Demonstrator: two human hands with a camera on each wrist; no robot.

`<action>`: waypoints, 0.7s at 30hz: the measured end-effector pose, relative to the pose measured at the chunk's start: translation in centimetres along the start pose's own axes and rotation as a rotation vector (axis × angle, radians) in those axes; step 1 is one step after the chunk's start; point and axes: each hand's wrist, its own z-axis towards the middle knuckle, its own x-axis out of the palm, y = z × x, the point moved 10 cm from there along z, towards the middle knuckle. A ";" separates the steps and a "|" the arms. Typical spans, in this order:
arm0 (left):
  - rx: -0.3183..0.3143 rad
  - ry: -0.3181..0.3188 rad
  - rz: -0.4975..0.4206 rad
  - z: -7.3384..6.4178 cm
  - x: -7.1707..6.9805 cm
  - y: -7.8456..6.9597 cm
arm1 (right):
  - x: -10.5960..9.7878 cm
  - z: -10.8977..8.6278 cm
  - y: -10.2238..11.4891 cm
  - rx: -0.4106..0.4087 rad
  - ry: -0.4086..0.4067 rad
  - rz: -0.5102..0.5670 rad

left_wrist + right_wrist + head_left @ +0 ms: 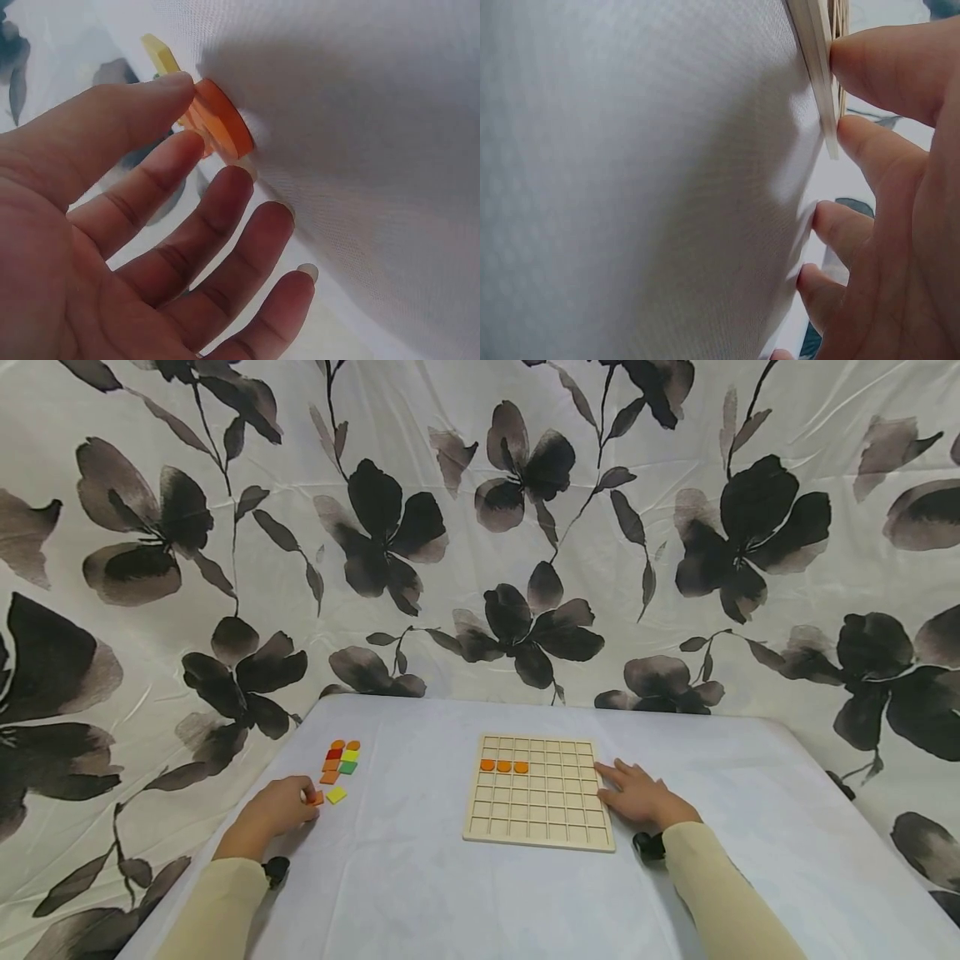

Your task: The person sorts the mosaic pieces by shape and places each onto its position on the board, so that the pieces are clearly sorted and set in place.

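Note:
At the left of the table, my left hand [279, 808] pinches an orange disc [226, 118] between thumb and index finger, close to the cloth. The other fingers [259, 240] are spread and lightly bent. An orange piece and a yellow square [337, 795] lie just beyond the fingertips. My right hand [637, 793] rests against the right edge of a wooden grid board [540, 846], with thumb and index fingertip touching its side in the right wrist view. Three orange discs [504, 767] sit side by side in one row of the board, starting from its left column.
Beyond my left hand lies a group of small pieces: two orange discs [353, 745], a red square [333, 754], a green square [348, 767], plus yellow and orange ones. A white cloth covers the table [405, 877]. Behind hangs a flower-patterned curtain [465, 568].

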 end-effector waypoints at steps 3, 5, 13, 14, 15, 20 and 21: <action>-0.008 0.008 -0.002 0.0 0.1 0.0 | 0.0 0.0 -0.2 0.005 -0.001 -0.005; -0.010 0.012 -0.004 0.0 0.1 0.0 | 0.0 0.0 -0.3 0.008 -0.001 -0.004; -0.020 0.020 -0.012 0.1 0.3 0.0 | 0.0 0.2 -0.4 0.007 -0.005 -0.003; -0.020 0.021 -0.015 0.1 0.3 0.1 | 0.0 0.2 -0.4 0.005 -0.006 -0.004; -0.021 0.021 -0.016 0.1 0.3 0.1 | 0.0 0.2 -0.4 0.006 -0.006 -0.003; -0.015 0.022 -0.022 0.0 0.1 0.0 | 0.1 0.2 -0.4 0.016 -0.002 -0.002; -0.013 0.020 -0.019 -0.1 0.0 -0.1 | 0.1 0.2 -0.4 0.017 -0.001 -0.002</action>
